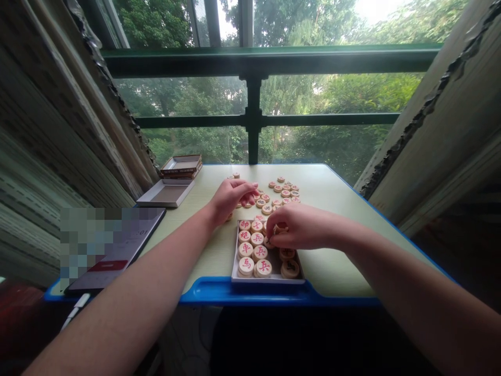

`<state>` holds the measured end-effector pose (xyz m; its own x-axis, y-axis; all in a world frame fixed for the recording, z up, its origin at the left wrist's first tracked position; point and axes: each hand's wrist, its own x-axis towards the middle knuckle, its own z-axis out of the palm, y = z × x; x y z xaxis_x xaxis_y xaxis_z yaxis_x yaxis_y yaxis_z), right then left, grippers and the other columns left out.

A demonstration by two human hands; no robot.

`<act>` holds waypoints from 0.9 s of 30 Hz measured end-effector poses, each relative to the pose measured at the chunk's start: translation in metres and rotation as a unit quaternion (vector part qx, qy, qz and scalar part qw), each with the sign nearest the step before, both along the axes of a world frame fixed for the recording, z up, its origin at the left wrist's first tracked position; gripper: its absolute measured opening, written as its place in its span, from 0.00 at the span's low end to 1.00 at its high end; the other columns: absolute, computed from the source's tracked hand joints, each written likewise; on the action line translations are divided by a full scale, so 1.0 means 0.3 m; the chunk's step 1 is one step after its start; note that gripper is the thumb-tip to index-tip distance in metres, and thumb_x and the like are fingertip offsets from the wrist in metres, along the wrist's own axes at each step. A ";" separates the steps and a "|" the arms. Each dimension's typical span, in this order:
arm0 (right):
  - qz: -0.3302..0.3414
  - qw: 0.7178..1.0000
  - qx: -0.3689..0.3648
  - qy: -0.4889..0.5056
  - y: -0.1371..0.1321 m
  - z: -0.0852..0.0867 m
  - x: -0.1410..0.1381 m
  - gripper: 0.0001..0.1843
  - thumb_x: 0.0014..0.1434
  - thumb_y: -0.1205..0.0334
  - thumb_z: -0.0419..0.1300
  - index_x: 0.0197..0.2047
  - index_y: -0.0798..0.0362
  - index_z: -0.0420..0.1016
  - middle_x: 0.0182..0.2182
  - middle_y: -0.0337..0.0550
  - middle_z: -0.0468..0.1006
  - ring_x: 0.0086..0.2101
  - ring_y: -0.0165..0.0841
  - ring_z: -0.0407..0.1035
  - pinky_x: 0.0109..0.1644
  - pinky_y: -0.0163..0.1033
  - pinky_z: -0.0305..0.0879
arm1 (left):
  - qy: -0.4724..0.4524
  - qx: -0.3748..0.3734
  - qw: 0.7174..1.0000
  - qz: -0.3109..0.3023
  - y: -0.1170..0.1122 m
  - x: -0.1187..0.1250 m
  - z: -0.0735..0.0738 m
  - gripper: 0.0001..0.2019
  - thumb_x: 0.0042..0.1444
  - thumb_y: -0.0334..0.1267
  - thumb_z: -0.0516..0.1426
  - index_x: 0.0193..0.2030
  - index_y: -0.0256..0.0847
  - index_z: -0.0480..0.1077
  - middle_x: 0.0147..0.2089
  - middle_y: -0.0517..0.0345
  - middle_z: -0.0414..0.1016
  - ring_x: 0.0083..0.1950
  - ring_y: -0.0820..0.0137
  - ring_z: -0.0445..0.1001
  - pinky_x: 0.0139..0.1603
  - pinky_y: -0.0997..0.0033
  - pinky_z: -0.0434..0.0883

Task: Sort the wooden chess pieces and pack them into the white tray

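Note:
A shallow white box (235, 261) at the near edge of the table holds stacked round xiangqi pieces (260, 253), red-marked in the left columns and dark-marked at the right. My right hand (299, 225) is over the box's upper right part, thumb and fingers closed on a xiangqi piece (268, 242) that is mostly covered by them. Beyond the box, loose xiangqi pieces (286, 193) lie scattered on the table. My left hand (235, 197) hovers at their left side with its fingers curled in; whatever they hold is hidden.
A pale green folding table (332, 209) with a blue rim carries everything. To the left lie an open white box lid (168, 193), brown trays (182, 164) and a tablet (117, 250) with a white cable (76, 309). A railed window and curtains stand beyond.

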<state>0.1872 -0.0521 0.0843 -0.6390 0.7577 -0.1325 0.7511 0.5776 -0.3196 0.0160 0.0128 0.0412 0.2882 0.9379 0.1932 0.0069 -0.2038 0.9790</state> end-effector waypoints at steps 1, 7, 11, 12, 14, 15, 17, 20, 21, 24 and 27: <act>0.006 1.000 0.002 -0.001 0.001 0.000 0.001 0.10 0.48 0.65 0.57 0.31 0.53 0.79 0.27 0.41 0.77 0.26 0.28 0.65 0.29 0.31 0.56 | -0.003 -0.001 1.000 0.000 0.000 0.000 0.000 0.13 0.44 0.44 0.59 0.22 0.32 0.73 0.17 0.57 0.69 0.19 0.78 0.63 0.20 0.77 0.57; 0.021 1.000 -0.013 -0.006 0.003 -0.001 0.008 0.12 0.48 0.67 0.56 0.31 0.53 0.81 0.26 0.41 0.78 0.24 0.27 0.65 0.29 0.31 0.57 | -0.002 -0.002 1.000 0.002 0.003 -0.003 -0.002 0.13 0.44 0.43 0.58 0.22 0.33 0.72 0.18 0.56 0.69 0.20 0.77 0.64 0.21 0.76 0.58; 0.020 0.999 -0.033 -0.001 0.001 0.003 0.008 0.12 0.49 0.66 0.56 0.31 0.54 0.81 0.25 0.42 0.78 0.24 0.27 0.65 0.28 0.31 0.57 | -0.002 -0.003 1.000 0.001 0.004 -0.003 -0.002 0.13 0.45 0.43 0.58 0.22 0.33 0.72 0.18 0.56 0.70 0.20 0.77 0.64 0.21 0.77 0.58; 0.020 0.999 -0.040 -0.002 0.001 0.003 0.008 0.12 0.49 0.66 0.56 0.31 0.54 0.81 0.24 0.42 0.78 0.23 0.27 0.65 0.28 0.31 0.57 | -0.002 -0.003 1.000 0.001 0.003 -0.003 -0.002 0.13 0.45 0.43 0.58 0.22 0.33 0.72 0.18 0.56 0.70 0.20 0.77 0.63 0.21 0.77 0.58; 0.020 0.998 -0.051 -0.007 0.000 0.004 0.008 0.12 0.49 0.65 0.55 0.31 0.54 0.81 0.24 0.41 0.78 0.23 0.27 0.65 0.27 0.31 0.56 | -0.003 -0.004 1.000 0.002 0.001 -0.002 -0.001 0.13 0.45 0.43 0.58 0.22 0.33 0.72 0.18 0.56 0.69 0.20 0.78 0.63 0.21 0.77 0.57; 0.019 0.998 -0.053 -0.009 0.000 0.004 0.008 0.12 0.49 0.64 0.55 0.31 0.54 0.81 0.24 0.41 0.78 0.23 0.27 0.64 0.27 0.31 0.55 | -0.003 -0.005 1.000 0.001 0.000 -0.002 -0.001 0.13 0.45 0.43 0.58 0.22 0.33 0.72 0.18 0.56 0.70 0.20 0.78 0.63 0.21 0.77 0.57; 0.017 0.999 -0.049 -0.012 0.001 0.004 0.009 0.13 0.50 0.63 0.54 0.29 0.55 0.81 0.23 0.41 0.77 0.22 0.26 0.63 0.26 0.31 0.54 | -0.002 -0.006 1.000 0.000 -0.001 -0.002 -0.001 0.13 0.45 0.43 0.58 0.22 0.33 0.72 0.17 0.56 0.69 0.20 0.78 0.63 0.21 0.77 0.58; 0.017 0.999 -0.038 -0.014 0.001 0.005 0.009 0.13 0.50 0.62 0.54 0.26 0.56 0.80 0.20 0.41 0.76 0.21 0.26 0.61 0.25 0.32 0.53 | -0.003 -0.004 1.000 -0.004 0.000 -0.002 -0.003 0.13 0.45 0.43 0.58 0.23 0.32 0.72 0.18 0.56 0.70 0.20 0.78 0.63 0.21 0.77 0.58; 0.019 0.999 -0.035 -0.014 0.001 0.005 0.009 0.13 0.50 0.62 0.54 0.25 0.56 0.79 0.20 0.40 0.75 0.20 0.26 0.60 0.24 0.32 0.53 | -0.004 -0.003 1.000 -0.004 0.000 -0.002 -0.003 0.13 0.45 0.43 0.58 0.23 0.32 0.72 0.18 0.56 0.70 0.20 0.78 0.63 0.21 0.77 0.58; 0.025 0.999 -0.032 -0.010 0.003 0.004 0.012 0.13 0.50 0.63 0.54 0.24 0.56 0.79 0.19 0.40 0.75 0.20 0.26 0.60 0.25 0.32 0.52 | -0.005 -0.004 1.000 -0.004 0.000 -0.003 -0.003 0.13 0.45 0.43 0.59 0.23 0.32 0.73 0.18 0.56 0.70 0.20 0.78 0.63 0.21 0.77 0.57; 0.035 0.999 -0.034 0.004 0.008 0.003 0.021 0.13 0.50 0.63 0.54 0.29 0.55 0.80 0.22 0.40 0.77 0.21 0.26 0.61 0.25 0.32 0.53 | -0.005 -0.006 1.000 -0.004 -0.001 -0.003 -0.003 0.13 0.45 0.42 0.59 0.23 0.32 0.73 0.18 0.55 0.70 0.20 0.78 0.64 0.21 0.78 0.58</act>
<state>0.1935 -0.0498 0.0851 -0.6907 0.7013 -0.1764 0.7074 0.6047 -0.3659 0.0152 0.0125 0.0405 0.2934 0.9378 0.1857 -0.0052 -0.1926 0.9813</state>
